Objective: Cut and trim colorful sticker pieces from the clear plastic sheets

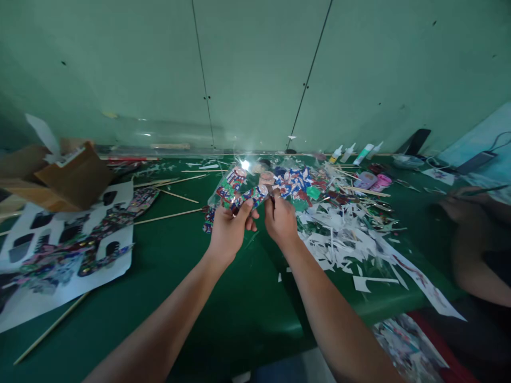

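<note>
My left hand (228,230) is closed, thumb on top, on a strip of colourful printed cut-out (249,198) in blue, green, red and white. Close beside it, my right hand (281,217) is closed on a thin dark metal tool (271,191), whose tip meets the strip's right end. Its kind is hidden by the fingers. Behind both hands lies a glossy clear sheet with more printed pieces (235,181). Blue-and-white printed pieces (293,181) lie in a heap just beyond my right hand.
White paper scraps (339,234) cover the green table (223,319) at right. Glue bottles (363,153) stand behind. Wooden sticks (170,214), cut-out sheets (115,266) and a cardboard box (74,181) are at left. Another person's arm (467,234) rests at far right.
</note>
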Tool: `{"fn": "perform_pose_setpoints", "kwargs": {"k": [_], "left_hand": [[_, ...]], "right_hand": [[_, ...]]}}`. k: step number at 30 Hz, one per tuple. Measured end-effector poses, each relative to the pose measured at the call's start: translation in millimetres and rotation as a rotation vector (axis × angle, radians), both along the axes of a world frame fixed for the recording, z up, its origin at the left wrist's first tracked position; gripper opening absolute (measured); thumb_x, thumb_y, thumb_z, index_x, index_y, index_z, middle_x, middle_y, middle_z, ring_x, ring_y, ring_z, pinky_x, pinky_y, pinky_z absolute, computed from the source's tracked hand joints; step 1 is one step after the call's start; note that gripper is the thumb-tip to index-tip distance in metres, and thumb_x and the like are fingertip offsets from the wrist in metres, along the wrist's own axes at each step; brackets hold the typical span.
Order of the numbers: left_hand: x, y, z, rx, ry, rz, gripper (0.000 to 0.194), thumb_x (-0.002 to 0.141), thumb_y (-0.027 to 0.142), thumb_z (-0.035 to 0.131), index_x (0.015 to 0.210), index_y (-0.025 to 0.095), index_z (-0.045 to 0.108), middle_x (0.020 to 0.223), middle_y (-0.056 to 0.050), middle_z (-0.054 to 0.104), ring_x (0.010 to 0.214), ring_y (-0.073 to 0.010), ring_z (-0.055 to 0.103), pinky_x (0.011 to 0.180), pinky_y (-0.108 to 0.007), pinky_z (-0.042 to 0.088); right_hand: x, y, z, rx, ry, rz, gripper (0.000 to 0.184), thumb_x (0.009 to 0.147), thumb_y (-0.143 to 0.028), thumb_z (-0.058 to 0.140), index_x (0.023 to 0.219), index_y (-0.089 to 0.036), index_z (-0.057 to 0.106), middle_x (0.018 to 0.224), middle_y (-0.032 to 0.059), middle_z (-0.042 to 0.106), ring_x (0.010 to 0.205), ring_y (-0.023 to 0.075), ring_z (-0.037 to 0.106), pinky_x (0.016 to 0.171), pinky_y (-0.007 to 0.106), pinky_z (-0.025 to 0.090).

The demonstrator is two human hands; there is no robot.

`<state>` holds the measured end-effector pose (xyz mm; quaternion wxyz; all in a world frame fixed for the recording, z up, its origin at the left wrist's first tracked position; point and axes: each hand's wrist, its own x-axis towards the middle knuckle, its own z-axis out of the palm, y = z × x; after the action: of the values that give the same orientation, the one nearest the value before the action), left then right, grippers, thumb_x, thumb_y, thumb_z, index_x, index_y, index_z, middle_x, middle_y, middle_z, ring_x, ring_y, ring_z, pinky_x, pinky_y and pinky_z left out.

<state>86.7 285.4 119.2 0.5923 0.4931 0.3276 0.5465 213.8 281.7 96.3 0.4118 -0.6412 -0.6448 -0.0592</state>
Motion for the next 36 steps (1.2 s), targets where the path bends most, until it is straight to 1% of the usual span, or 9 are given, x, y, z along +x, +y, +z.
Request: {"fn": "perform_pose_setpoints", "kwargs": {"k": [5,9,13,16,19,25,31,33,36], "left_hand": [[2,-2,3.7,-0.033,-0.1,-0.076,0.027,0.08,0.03,0.067,0.061,0.016,0.053,0.049,0.005,0.047,0.041,-0.0046,0.038,0.042,-0.021,0.046],[2,-2,1.4,-0.025,-0.105,-0.096,0.031,0.08,0.032,0.067,0.059,0.016,0.051,0.047,0.006,0.043,0.041,-0.0042,0.036,0.043,-0.021,0.046],[1,-1,-0.1,-0.003,-0.097,-0.098,0.031,0.081,0.032,0.066,0.059,0.016,0.05,0.047,0.007,0.041,0.042,-0.0046,0.037,0.045,-0.022,0.046],[0,-1,0.5,-0.026,-0.092,-0.13,0.033,0.081,0.031,0.066,0.057,0.016,0.049,0.048,0.006,0.041,0.043,-0.0046,0.038,0.047,-0.023,0.047],[-2,0,1.5,-0.07,-0.118,-0.156,0.031,0.08,0.03,0.067,0.058,0.016,0.049,0.049,0.007,0.041,0.043,-0.004,0.037,0.048,-0.023,0.046],[-3,4,1.8,-0.126,-0.126,-0.141,0.029,0.078,0.029,0.068,0.061,0.016,0.049,0.049,0.007,0.041,0.043,-0.0039,0.036,0.049,-0.023,0.046],[-4,7,0.5,-0.117,-0.106,-0.095,0.027,0.079,0.027,0.067,0.062,0.017,0.048,0.048,0.007,0.04,0.042,-0.0041,0.035,0.047,-0.023,0.045],[-5,8,0.3,-0.105,-0.099,-0.089,0.028,0.078,0.026,0.068,0.061,0.017,0.047,0.048,0.007,0.04,0.043,-0.0043,0.036,0.048,-0.023,0.046],[-7,9,0.7,-0.097,-0.079,-0.124,0.029,0.078,0.026,0.068,0.06,0.017,0.047,0.048,0.007,0.04,0.043,-0.0043,0.037,0.049,-0.023,0.047]], "right_hand": [[-5,-1,4.3,0.002,0.138,0.061,0.035,0.094,-0.03,0.027,0.103,-0.015,0.057,0.07,0.0086,0.061,0.063,0.0226,0.057,0.063,0.034,0.042],[-8,-2,5.9,0.009,0.231,0.081,0.031,0.093,-0.03,0.029,0.103,-0.016,0.055,0.077,0.0092,0.063,0.067,0.022,0.059,0.063,0.033,0.042],[-8,-2,8.1,-0.018,0.227,0.065,0.029,0.093,-0.03,0.029,0.1,-0.017,0.055,0.074,0.0073,0.061,0.066,0.0214,0.058,0.062,0.032,0.041],[-6,-2,9.8,-0.035,0.206,0.059,0.028,0.093,-0.03,0.029,0.097,-0.018,0.054,0.072,0.0069,0.06,0.064,0.0209,0.057,0.061,0.032,0.04],[-5,-1,10.1,-0.06,0.209,0.1,0.026,0.093,-0.03,0.03,0.095,-0.019,0.054,0.07,0.0049,0.059,0.061,0.019,0.055,0.059,0.03,0.039],[-5,3,8.4,-0.104,0.259,0.153,0.02,0.092,-0.029,0.034,0.091,-0.021,0.052,0.069,0.0034,0.059,0.061,0.0187,0.054,0.061,0.031,0.041],[-6,4,10.2,-0.198,0.342,0.225,0.022,0.094,-0.031,0.034,0.084,-0.021,0.051,0.068,0.0024,0.058,0.062,0.0188,0.056,0.063,0.031,0.043],[-6,5,9.7,-0.198,0.321,0.213,0.022,0.094,-0.03,0.035,0.085,-0.021,0.052,0.068,0.0027,0.059,0.063,0.0191,0.057,0.062,0.031,0.044],[-4,5,8.0,-0.142,0.268,0.178,0.02,0.093,-0.027,0.035,0.091,-0.02,0.054,0.072,0.0039,0.061,0.066,0.0197,0.058,0.064,0.032,0.044]]}}
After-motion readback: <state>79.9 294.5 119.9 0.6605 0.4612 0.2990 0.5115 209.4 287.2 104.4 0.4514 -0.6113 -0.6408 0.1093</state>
